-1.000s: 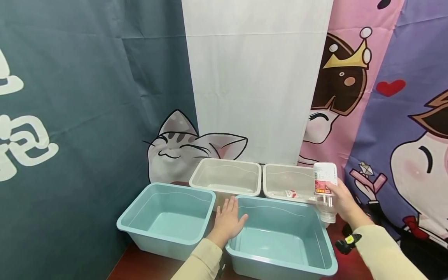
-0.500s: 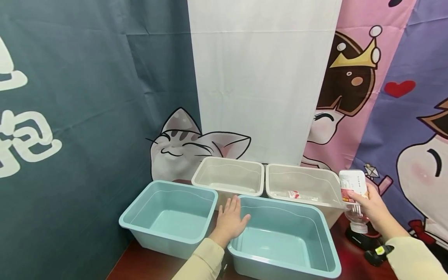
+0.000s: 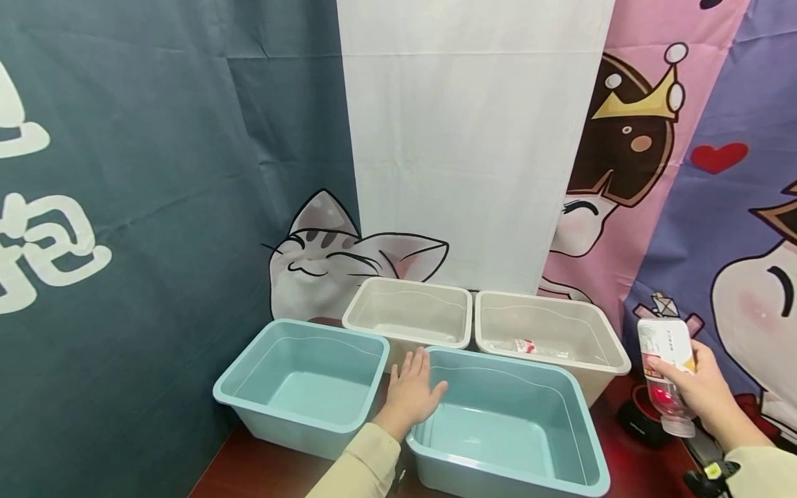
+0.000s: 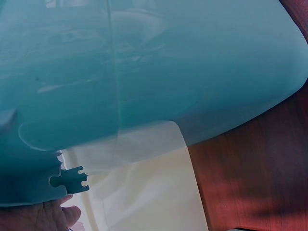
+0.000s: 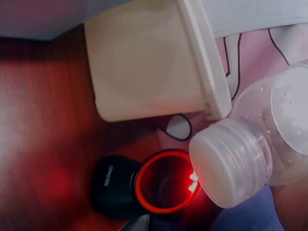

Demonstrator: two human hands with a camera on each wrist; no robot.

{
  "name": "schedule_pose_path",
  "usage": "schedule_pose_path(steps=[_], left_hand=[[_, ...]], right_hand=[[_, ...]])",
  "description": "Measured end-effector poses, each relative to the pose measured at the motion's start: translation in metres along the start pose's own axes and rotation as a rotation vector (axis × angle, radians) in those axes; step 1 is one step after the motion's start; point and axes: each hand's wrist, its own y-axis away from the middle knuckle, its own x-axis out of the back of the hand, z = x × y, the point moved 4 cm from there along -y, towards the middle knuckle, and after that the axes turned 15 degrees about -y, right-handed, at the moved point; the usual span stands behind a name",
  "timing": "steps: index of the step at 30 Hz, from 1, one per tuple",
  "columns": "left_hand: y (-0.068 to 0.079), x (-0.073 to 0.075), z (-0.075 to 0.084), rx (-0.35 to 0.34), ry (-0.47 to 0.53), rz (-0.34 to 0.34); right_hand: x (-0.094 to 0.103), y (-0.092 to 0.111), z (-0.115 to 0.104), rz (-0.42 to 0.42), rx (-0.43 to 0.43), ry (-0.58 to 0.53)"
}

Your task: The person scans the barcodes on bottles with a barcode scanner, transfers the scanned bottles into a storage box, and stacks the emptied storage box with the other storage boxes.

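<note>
My right hand grips a clear plastic bottle upside down, its white and red label uppermost. The bottle's whitish cap points downward near a black scanner on the table. Red light glows round the scanner's ring and shows through the bottle. At the left, my left hand rests at the rim of the right blue bin, with straight, spread fingers. Only part of that hand shows in the left wrist view, below the blue bin wall.
Another blue bin stands left of my left hand. Behind are two off-white bins, the left one and the right one; a clear bottle with a red and white label lies in the right one. Printed cloth hangs behind.
My right hand has carried the bottle rightward and down, from over the bins' right edge to above the scanner. The view has shifted slightly; my left hand stays at the blue rim.
</note>
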Motion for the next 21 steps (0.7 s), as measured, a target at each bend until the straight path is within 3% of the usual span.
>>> schedule_pose_path(steps=[10, 21], left_hand=[[-0.001, 0.000, -0.001, -0.001, 0.001, -0.006], [-0.001, 0.000, 0.000, -0.001, 0.004, 0.001]], right_hand=[[0.013, 0.009, 0.014, 0.049, 0.017, 0.132], [0.015, 0.020, 0.035, 0.029, -0.043, 0.282]])
